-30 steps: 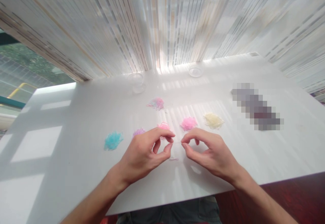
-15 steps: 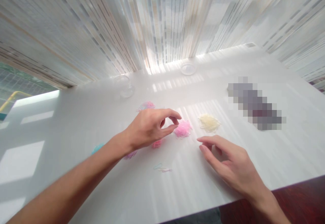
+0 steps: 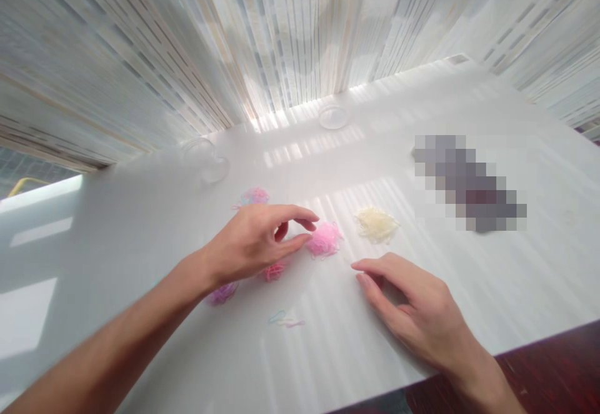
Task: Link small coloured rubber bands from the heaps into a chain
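My left hand (image 3: pixel 262 239) hovers palm down at the left edge of a light pink pile of small bands (image 3: pixel 324 239), thumb and fingertips apart with nothing visible between them. Under and beside it lie a red pile (image 3: pixel 274 270), a purple pile (image 3: pixel 222 294) and a mixed pink and blue pile (image 3: pixel 255 196). My right hand (image 3: pixel 412 304) is to the right, below a pale yellow pile (image 3: pixel 377 224), its thumb and forefinger slightly apart and nothing seen in them. A few loose bands (image 3: pixel 285 320) lie nearer the front.
Clear round dishes stand toward the back of the white table (image 3: pixel 328 364), one (image 3: pixel 333 117) near the middle and others (image 3: pixel 213 167) at the left. A blurred dark object (image 3: pixel 469 182) lies at the right. Striped curtains (image 3: pixel 281 32) hang behind.
The view has shifted, so the table's things appear farther left. My left hand has drawn slightly away from the pink pile, and the thumb and forefinger of my right hand look a little wider apart.
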`<state>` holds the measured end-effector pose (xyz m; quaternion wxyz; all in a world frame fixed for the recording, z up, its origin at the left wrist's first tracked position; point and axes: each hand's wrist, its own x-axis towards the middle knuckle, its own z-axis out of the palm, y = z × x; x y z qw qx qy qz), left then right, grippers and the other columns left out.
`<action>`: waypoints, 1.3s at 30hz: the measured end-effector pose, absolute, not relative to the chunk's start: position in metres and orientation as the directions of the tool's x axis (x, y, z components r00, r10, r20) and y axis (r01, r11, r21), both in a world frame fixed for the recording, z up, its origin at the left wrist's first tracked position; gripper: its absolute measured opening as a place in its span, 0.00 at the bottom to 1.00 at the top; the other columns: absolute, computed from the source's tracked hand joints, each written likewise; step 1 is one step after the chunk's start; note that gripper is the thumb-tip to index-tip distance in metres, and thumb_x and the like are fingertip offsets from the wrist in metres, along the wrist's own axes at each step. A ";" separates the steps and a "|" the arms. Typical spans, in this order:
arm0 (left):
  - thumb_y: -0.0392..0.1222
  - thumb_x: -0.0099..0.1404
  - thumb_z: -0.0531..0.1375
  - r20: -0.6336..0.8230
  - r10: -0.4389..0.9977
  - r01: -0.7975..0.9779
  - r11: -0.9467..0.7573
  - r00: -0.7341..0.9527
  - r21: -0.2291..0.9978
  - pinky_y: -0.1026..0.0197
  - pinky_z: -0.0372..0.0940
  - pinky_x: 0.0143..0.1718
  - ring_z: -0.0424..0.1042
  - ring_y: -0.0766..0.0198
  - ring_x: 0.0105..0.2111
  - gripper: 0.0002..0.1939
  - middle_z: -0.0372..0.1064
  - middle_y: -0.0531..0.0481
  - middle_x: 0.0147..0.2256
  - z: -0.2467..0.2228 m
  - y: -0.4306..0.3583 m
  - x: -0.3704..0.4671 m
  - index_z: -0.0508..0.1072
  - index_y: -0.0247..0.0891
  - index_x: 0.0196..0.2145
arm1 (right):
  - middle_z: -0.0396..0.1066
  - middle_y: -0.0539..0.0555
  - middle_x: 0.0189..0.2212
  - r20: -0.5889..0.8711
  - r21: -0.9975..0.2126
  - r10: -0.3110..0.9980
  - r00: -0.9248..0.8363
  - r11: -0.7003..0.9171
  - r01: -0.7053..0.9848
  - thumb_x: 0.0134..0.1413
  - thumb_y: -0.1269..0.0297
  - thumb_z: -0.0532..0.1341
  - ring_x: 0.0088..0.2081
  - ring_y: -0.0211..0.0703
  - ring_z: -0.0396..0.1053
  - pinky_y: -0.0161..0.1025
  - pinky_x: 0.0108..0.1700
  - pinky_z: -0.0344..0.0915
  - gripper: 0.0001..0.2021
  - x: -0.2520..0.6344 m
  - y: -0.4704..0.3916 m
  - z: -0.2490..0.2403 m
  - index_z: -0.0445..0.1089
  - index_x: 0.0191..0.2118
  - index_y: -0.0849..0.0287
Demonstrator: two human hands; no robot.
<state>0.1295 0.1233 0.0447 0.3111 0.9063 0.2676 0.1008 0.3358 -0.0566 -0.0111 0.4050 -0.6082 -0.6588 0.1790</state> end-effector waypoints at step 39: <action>0.34 0.76 0.57 0.427 0.770 0.519 -0.636 0.474 0.571 0.64 0.68 0.36 0.77 0.64 0.35 0.05 0.76 0.51 0.38 -0.008 -0.025 0.044 0.72 0.40 0.44 | 0.73 0.53 0.37 0.329 -0.722 0.926 -0.184 0.372 0.583 0.67 0.70 0.62 0.38 0.43 0.72 0.40 0.40 0.71 0.06 0.249 -0.056 -0.007 0.72 0.47 0.56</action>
